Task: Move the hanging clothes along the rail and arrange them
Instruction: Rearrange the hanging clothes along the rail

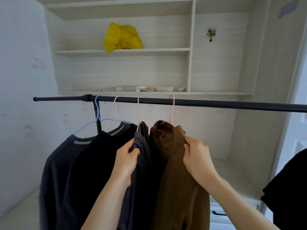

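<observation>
A black rail (207, 103) runs across the view with several garments hanging from it. From the left: a dark grey T-shirt (54, 163) on a blue hanger, a black T-shirt (96, 155) on a white hanger, a dark grey garment (142, 156) on a pink hanger, and a brown shirt (174, 180) on a pink hanger. My left hand (127, 156) grips the shoulder of the dark grey garment. My right hand (196, 153) pinches the right shoulder of the brown shirt.
Behind the rail stand white shelves; a yellow bag (122, 37) lies on an upper shelf (166, 50) and small clutter (146, 88) on the one below. Another black garment (289, 193) hangs at the right edge. The rail's upright post (98, 120) stands at left.
</observation>
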